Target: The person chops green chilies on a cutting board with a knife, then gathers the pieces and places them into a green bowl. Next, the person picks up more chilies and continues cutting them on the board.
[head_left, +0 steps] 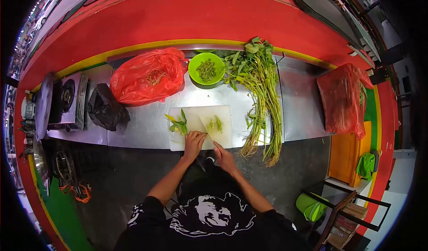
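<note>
A white cutting board [223, 139] lies at the front edge of the steel counter. My left hand [194, 144] is closed on the stems of a leafy green bunch [179, 125], pressed to the board. In my right hand [224, 156] is a knife [205, 129], its blade angled up and left beside my left fingertips. Short cut green pieces [215, 125] lie right of the blade. Behind the board a bright green bowl [194, 72] holds chopped greens. Long stalks with leaves and roots [266, 99] lie right of the board, their root ends over the front edge.
An open red plastic bag [133, 84] and a black bag [104, 106] sit at the left, beside a stove [69, 97]. A full red bag [341, 102] stands at the far right. Below it are an orange cabinet [345, 159] and a green bucket [307, 204].
</note>
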